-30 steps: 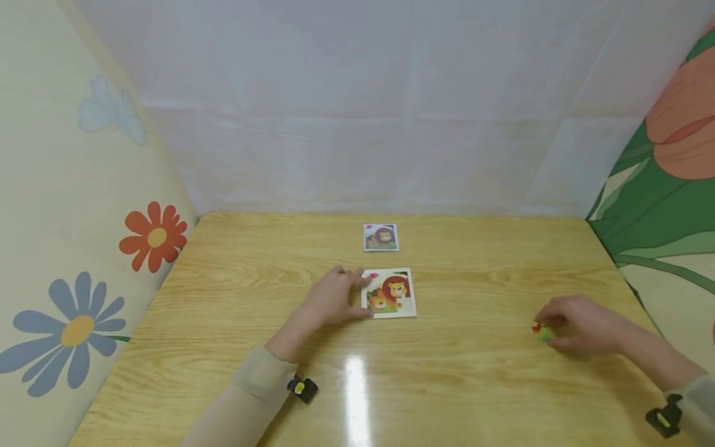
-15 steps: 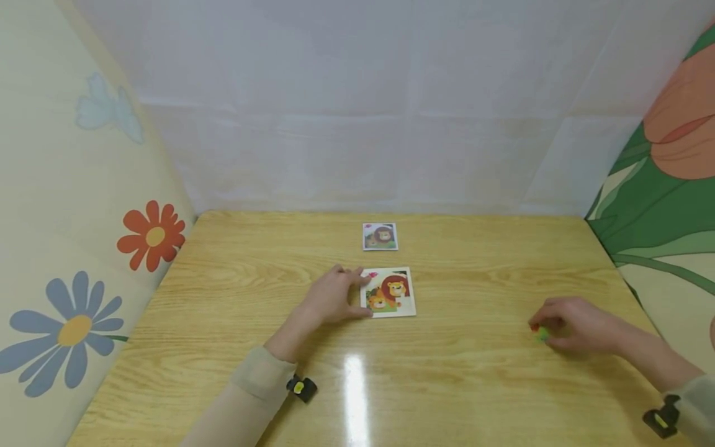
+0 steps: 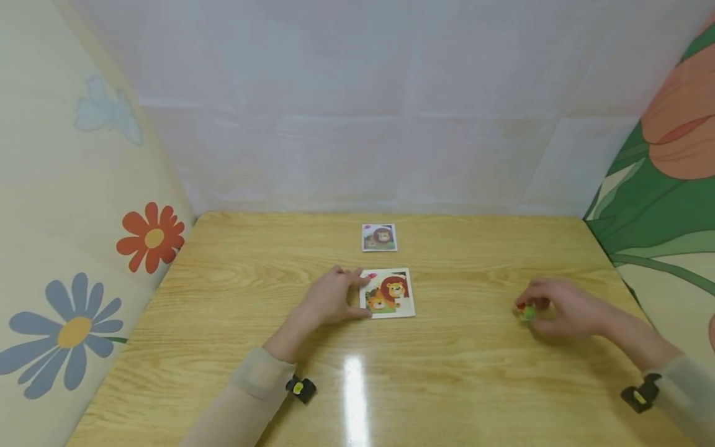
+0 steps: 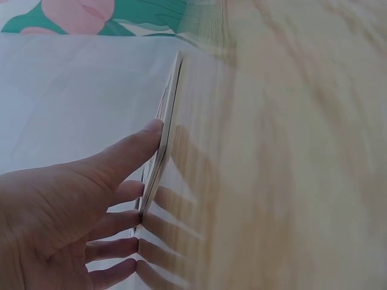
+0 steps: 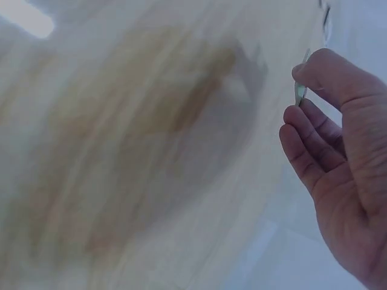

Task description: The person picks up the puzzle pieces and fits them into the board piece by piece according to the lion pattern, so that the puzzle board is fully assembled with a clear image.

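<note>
A square lion jigsaw puzzle point(image 3: 395, 292) in a white frame lies flat on the wooden table, with a white patch at its lower right. My left hand point(image 3: 328, 298) rests at its left side, thumb at the near corner and fingertips toward the far corner. In the left wrist view the thumb and fingers, fairly straight, touch the board's thin edge point(image 4: 172, 103). Off to the right, my right hand point(image 3: 566, 308) pinches a small green and red puzzle piece point(image 3: 526, 313) between thumb and fingers. The right wrist view shows that piece point(image 5: 300, 90) edge-on, above the table.
Behind the puzzle lies a smaller picture card point(image 3: 379, 238) with a similar lion scene. White cloth point(image 3: 357, 136) hangs along the table's back edge, and flowered panels point(image 3: 670, 211) flank both sides. Table surface point(image 3: 458, 347) stretches between the hands.
My right hand has moved left and slightly away from me with the puzzle piece, lifting it over the table. The left hand keeps its place at the puzzle.
</note>
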{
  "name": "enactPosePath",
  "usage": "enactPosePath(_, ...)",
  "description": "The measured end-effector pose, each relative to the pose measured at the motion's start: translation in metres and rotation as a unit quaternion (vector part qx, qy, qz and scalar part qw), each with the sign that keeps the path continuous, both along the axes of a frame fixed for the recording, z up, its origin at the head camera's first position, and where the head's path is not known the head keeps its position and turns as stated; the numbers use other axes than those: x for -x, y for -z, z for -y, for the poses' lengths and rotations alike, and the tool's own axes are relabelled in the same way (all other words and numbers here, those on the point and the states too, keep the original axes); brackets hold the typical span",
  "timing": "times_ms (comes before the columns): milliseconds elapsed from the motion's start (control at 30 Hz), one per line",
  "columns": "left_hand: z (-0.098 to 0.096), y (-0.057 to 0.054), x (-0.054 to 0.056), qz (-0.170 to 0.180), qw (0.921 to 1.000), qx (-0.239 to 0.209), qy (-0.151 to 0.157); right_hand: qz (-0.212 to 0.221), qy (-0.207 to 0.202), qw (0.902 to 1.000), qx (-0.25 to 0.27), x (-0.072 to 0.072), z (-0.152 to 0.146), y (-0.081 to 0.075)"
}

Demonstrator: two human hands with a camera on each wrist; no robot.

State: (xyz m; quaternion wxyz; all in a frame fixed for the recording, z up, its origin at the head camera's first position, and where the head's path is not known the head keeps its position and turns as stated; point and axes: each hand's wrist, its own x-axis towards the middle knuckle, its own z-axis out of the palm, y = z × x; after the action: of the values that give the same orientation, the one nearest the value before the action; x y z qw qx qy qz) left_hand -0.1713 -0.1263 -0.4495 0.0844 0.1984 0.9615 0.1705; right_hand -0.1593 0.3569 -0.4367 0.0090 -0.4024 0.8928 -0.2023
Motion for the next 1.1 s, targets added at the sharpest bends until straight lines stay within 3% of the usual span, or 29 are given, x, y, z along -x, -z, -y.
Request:
enactPosePath(267, 0.001, 0.000, 0.001, -0.007, 1.0000, 0.003, -0.001, 0.004, -0.006, 1.0000, -0.007, 0.018, 0.036, -0.020)
enactPosePath(667, 0.000, 0.000, 0.000, 0.004, 1.0000, 0.003, -0.008, 0.021, -0.075, 0.9969, 0.009, 0.032, 0.100, -0.018)
enactPosePath(1100, 0.000, 0.001, 0.000, -0.004, 1.0000, 0.000, -0.001, 0.042, -0.086, 0.9952, 0.019, 0.040, 0.166, -0.019)
